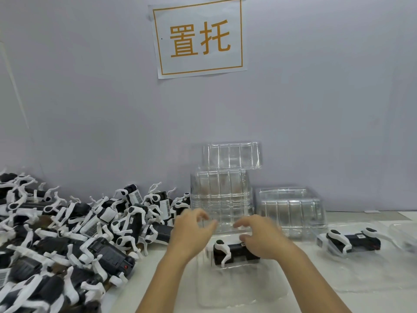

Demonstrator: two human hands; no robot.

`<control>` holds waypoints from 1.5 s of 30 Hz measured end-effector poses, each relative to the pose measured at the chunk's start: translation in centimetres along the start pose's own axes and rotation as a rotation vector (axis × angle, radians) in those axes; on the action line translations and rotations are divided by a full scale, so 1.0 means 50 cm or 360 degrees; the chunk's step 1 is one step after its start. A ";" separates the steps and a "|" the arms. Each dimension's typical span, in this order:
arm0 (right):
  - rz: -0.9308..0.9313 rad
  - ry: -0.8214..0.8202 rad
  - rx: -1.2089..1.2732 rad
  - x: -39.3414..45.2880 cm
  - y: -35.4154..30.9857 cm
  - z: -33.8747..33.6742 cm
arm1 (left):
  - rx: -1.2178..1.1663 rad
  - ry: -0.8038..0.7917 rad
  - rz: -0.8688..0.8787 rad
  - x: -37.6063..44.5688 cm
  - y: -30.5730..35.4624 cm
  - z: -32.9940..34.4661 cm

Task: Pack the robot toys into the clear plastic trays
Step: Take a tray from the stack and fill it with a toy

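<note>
1. Two robot toys sat packed: one (pixel 234 251) in the clear tray (pixel 239 288) before the person, another (pixel 352 241) in a tray to the right.
2. A heap of loose toys (pixel 67 240), too tangled to count, covered the tabletop (pixel 158 267) at left.
3. Two stacks of empty trays (pixel 222 195) (pixel 291 208) stood by the wall.
4. The left hand (pixel 191 233) hovered with fingers spread and curled, holding nothing.
5. The right hand (pixel 261 238) was also loosely spread, its fingers at the near toy; blur hid whether they touched it.

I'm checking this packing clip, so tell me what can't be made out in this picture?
- Head view: right hand is motion-blurred and covers the right end of the robot toy.
- Left hand is blurred; contact with the clear tray stack is unclear.
- Toy pile is cut off by the left edge.
</note>
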State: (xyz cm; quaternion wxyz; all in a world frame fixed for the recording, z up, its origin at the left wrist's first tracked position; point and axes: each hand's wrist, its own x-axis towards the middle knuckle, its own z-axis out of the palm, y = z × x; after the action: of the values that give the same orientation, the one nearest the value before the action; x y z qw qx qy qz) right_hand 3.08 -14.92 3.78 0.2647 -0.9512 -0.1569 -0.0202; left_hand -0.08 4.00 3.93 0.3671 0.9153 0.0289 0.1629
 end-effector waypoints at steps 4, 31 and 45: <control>0.0085 0.0184 -0.0190 -0.003 0.013 -0.004 | -0.0164 -0.0209 -0.0516 -0.003 -0.008 -0.006; 0.0063 -0.0040 -0.0270 -0.001 -0.022 0.023 | -0.0838 -0.0269 -0.0528 -0.018 -0.031 0.069; 0.0763 0.0511 -0.0187 -0.011 0.124 -0.057 | -0.0827 -0.0245 -0.0508 -0.018 -0.036 0.071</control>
State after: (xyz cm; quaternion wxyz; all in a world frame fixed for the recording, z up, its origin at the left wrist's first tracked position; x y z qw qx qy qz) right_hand 4.61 -21.55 3.09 0.2280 -0.9595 0.1177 -0.1165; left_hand 0.33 2.78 0.06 0.6107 0.7845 0.1016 0.0354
